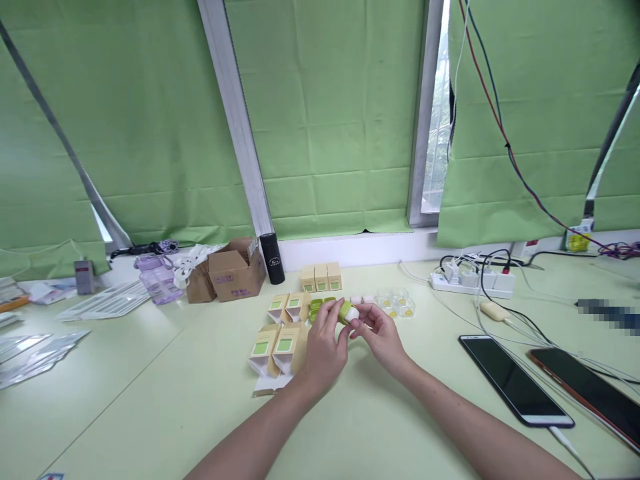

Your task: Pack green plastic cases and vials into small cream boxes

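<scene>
Gripping a small green-and-white item between them just above the surface, two bare hands meet near the middle of the scene. The left hand has its fingers curled over the green part; the right hand is closed lightly at the white end, thumb and fingertips drawn together.

The step appears to be handling the item's two parts against each other, though whether they are being joined or separated cannot be told. The next move seems to call for a firm left hold and a careful turn or pull at the white end.

Just beyond the left hand sits a green tray, partly covered by the fingers. Past the right hand lie pale rounded pieces, half hidden, and a clear tray with yellow spots, its contents hard to make out.

To the left, a near pair of cream boxes is partly blocked by the left hand, their inside out of sight. Three small cartons stand farther back.

On the right, the dark phone lies beside a second phone, cut off at the edge; a blurred patch hides an object at far right.
</scene>
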{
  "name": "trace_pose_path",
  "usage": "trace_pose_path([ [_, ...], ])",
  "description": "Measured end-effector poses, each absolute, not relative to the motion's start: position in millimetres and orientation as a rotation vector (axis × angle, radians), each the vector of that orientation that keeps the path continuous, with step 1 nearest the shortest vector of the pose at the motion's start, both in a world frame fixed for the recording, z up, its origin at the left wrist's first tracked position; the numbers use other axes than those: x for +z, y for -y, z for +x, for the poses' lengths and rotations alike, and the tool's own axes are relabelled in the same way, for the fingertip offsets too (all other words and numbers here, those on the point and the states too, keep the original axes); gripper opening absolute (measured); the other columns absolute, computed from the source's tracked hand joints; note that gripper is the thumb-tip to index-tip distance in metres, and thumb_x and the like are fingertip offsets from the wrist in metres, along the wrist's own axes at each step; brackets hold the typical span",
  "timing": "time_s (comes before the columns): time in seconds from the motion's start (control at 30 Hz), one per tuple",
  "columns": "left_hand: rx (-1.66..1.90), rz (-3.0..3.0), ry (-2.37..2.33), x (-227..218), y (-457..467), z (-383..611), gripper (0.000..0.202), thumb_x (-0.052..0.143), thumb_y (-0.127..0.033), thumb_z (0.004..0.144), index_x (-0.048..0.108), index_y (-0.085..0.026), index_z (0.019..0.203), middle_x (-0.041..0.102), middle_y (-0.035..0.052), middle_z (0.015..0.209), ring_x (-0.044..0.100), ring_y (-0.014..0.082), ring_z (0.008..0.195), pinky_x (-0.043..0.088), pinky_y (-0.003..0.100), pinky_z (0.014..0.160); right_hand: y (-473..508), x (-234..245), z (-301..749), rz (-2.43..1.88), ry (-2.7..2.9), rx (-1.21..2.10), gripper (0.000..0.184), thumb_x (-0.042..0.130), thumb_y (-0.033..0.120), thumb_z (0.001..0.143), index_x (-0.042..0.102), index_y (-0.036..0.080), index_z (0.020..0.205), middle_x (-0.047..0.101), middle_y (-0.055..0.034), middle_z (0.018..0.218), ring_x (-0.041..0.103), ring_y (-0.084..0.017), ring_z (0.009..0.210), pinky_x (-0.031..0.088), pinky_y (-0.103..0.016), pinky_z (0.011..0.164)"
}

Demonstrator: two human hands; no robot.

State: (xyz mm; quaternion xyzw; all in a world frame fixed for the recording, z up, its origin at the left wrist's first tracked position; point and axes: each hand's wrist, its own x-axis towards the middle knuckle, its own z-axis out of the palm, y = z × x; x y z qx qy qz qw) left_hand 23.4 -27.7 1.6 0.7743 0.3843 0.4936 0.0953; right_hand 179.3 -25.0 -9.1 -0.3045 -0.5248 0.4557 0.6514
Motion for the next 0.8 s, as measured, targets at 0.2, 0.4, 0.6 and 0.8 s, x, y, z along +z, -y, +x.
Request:
trace_pose_path([
  [0.2,1.490,2.043,-1.063,3.1,24.6,24.6,0.044,0.052,-0.036,0.105,0.052,-0.031,0.148,0.055,0.0114,0.143,0.058,0.0277,0.131,0.054,0.044,0.105,27.0,-7.7,185.5,-0.764,1.367,0.892,0.036,0.077,0.047,0.088,0.067,0.023,0.113,0.070,-0.0061,0.100,0.067,-0.021,0.091,0.061,-0.035,0.074],
  [0.4,1.422,1.774,-0.890,0.7,17.7,27.3,0.049,0.060,-0.049,0.100,0.057,-0.027,0.144,0.055,0.0121,0.142,0.065,0.0235,0.115,0.060,0.036,0.093,30.2,-3.7,193.6,-0.862,1.603,0.414,0.038,0.067,0.032,0.095,0.061,0.027,0.132,0.062,-0.0121,0.130,0.069,-0.022,0.090,0.062,-0.038,0.076],
  [0.6,1.346,1.715,-0.812,0.8,15.5,28.0,0.053,0.062,-0.054,0.098,0.060,-0.024,0.141,0.058,0.0136,0.146,0.067,0.0253,0.117,0.059,0.040,0.099,27.9,-9.2,198.0,-0.861,1.855,-0.002,0.044,0.057,0.021,0.099,0.057,0.030,0.142,0.063,-0.0131,0.141,0.070,-0.030,0.114,0.064,-0.044,0.085],
  [0.8,1.342,1.719,-0.783,0.4,18.7,29.8,0.052,0.060,-0.052,0.099,0.060,-0.024,0.142,0.059,0.0134,0.150,0.058,0.0286,0.137,0.052,0.044,0.113,22.6,-15.4,199.0,-0.792,1.885,-0.077,0.045,0.054,0.019,0.102,0.055,0.030,0.146,0.066,-0.0116,0.142,0.064,-0.029,0.132,0.062,-0.048,0.101],
])
